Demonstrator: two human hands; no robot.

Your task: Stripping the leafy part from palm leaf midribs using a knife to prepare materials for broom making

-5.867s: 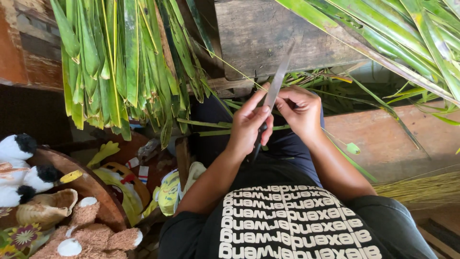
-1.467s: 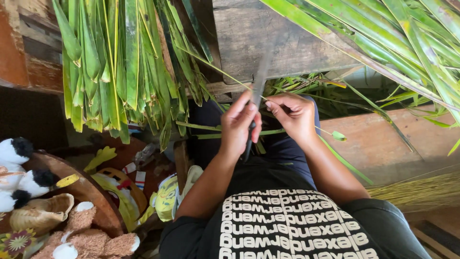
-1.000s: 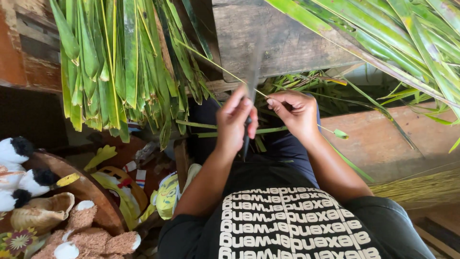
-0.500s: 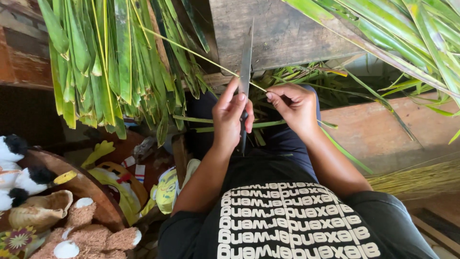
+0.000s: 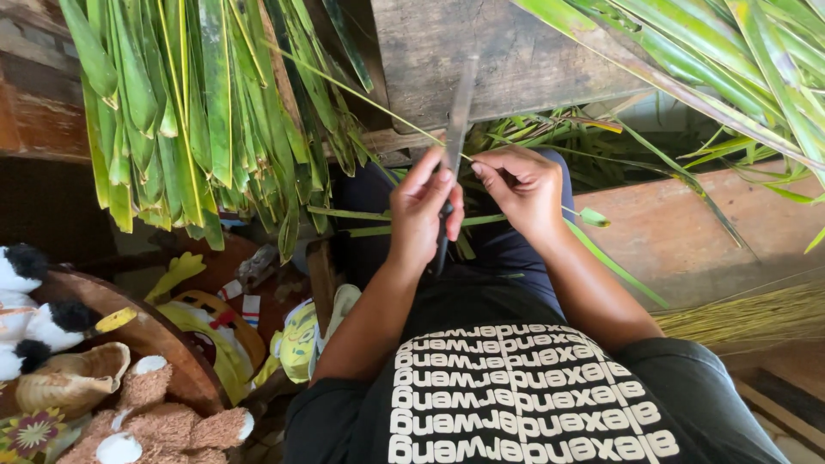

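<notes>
At far left sat stuffed toys [image 5: 146, 421], above them a hanging bundle of green palm leaves [image 5: 198, 112]. The left hand [image 5: 421, 219] was closed around a knife [image 5: 453, 137], whose blade had tilted slightly rightward since half a second before, suggesting another scraping stroke along the leaf midrib [image 5: 378, 107]. Its long axis ran nearly upright, tip pointing away from the body. The right hand [image 5: 520, 189] pinched the midrib's near end, over the lap.
</notes>
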